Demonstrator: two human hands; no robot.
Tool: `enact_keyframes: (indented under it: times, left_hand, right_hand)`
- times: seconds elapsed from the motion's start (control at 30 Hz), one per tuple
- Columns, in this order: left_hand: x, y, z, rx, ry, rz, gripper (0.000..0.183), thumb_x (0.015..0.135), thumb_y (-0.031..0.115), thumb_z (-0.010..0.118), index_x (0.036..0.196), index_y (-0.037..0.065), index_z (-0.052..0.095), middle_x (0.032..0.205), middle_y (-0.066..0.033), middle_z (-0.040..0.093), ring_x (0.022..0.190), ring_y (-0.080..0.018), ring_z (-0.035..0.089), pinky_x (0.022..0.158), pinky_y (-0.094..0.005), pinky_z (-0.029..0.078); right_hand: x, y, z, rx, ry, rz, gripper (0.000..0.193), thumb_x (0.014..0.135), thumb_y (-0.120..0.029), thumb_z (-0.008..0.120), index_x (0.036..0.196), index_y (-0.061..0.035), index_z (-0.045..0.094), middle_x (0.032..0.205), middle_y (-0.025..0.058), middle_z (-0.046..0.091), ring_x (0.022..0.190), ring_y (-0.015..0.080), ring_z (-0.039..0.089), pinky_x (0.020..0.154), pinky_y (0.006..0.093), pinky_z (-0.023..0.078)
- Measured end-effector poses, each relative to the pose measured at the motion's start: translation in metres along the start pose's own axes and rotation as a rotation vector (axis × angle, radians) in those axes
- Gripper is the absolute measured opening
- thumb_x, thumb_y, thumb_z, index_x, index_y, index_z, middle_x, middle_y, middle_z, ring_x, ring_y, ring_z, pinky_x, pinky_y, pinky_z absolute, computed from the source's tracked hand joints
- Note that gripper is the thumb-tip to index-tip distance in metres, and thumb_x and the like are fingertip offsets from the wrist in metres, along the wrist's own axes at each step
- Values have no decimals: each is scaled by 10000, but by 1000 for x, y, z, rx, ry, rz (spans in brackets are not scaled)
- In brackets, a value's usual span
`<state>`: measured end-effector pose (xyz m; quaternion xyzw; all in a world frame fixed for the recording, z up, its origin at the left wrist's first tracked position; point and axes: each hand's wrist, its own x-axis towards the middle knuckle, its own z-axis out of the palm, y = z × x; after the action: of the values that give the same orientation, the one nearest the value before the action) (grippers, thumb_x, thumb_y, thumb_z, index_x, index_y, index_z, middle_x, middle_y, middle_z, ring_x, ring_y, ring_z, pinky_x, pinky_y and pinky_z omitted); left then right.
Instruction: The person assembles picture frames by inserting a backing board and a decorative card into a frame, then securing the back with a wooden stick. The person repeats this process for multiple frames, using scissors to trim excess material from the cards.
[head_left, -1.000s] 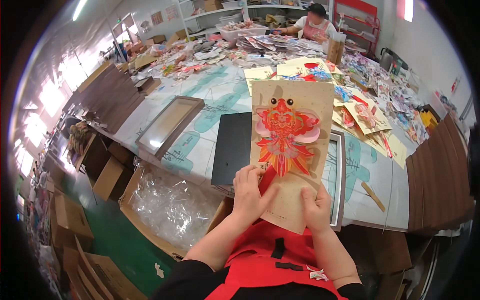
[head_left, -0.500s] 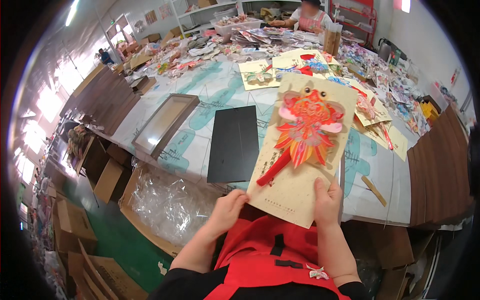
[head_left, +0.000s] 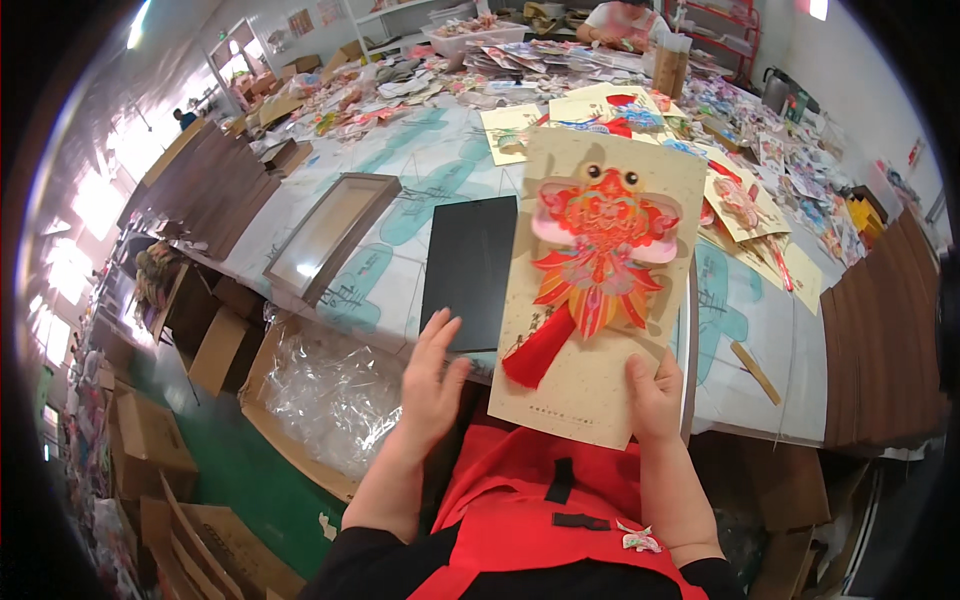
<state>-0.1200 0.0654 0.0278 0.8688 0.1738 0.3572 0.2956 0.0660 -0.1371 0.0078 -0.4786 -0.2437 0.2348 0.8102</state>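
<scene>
A cream card (head_left: 580, 395) carries a red and orange paper goldfish (head_left: 607, 225) with bulging eyes, pink fins and a red tassel (head_left: 541, 350). My right hand (head_left: 655, 397) grips the card at its lower right edge, thumb on the front, the other fingers behind it. My left hand (head_left: 432, 385) is off the card, fingers stretched out, near the front edge of the table. Just beyond its fingertips lies a flat black board (head_left: 470, 270). Left of the board rests a brown-framed, shallow box (head_left: 335, 240).
A stack of brown frames (head_left: 875, 345) stands at the right, another stack (head_left: 205, 190) at the left. A wooden strip (head_left: 755, 372) lies near the right front. Decorated cards (head_left: 745, 205) lie beyond. A carton of clear plastic (head_left: 330, 395) stands below left. A person (head_left: 625, 25) works at the far side.
My left hand has let go of the card's lower left corner and moved left and up with its fingers opened. The card has turned more upright; its tassel hangs fanned out.
</scene>
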Motion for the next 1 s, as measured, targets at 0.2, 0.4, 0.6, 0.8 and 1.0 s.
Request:
enact_keyframes:
  times: [0.2, 0.4, 0.6, 0.8, 1.0]
  left_hand:
    - [26, 18, 47, -866, 11, -228, 461, 953, 69, 462, 1363, -50, 289, 1281, -176, 495, 1178, -191, 486, 967, -313, 400]
    - [20, 22, 48, -1075, -70, -339, 365, 943, 25, 458, 1287, -56, 367, 1168, -137, 565, 1027, -149, 581, 873, -273, 479]
    - [14, 20, 41, -1050, -44, -388, 382, 954, 47, 444, 1311, -55, 357, 1224, -143, 538, 1072, -155, 561, 893, -273, 466]
    - [24, 10, 4, -158, 515, -84, 576, 996, 248, 342, 1415, -96, 144, 1487, -241, 177, 1390, -304, 178, 1120, -382, 150]
    - [49, 19, 33, -875, 443, -22, 677, 973, 301, 352, 1446, -46, 13, 1522, -138, 115, 1390, -225, 126, 1114, -301, 84]
  right_hand:
    - [-9, 2, -5, -105, -84, 23, 333, 914, -112, 563, 1205, 34, 491, 1083, 82, 601, 936, 121, 568, 810, 258, 460]
    - [-9, 5, -5, -57, -77, 71, 376, 905, -85, 551, 1242, 45, 445, 1105, 95, 594, 957, 129, 574, 818, 268, 468]
    - [-7, 9, -1, -73, -94, 105, 394, 898, -64, 534, 1263, 41, 430, 1107, 99, 593, 967, 135, 576, 822, 266, 468]
    - [-8, 5, 8, -309, -109, -53, 382, 890, -45, 515, 1262, 24, 463, 1103, 88, 604, 979, 155, 583, 830, 279, 463]
    - [-26, -6, 86, -830, -484, -660, 495, 785, 53, 549, 1275, 19, 481, 997, 241, 622, 796, 365, 646, 681, 345, 513]
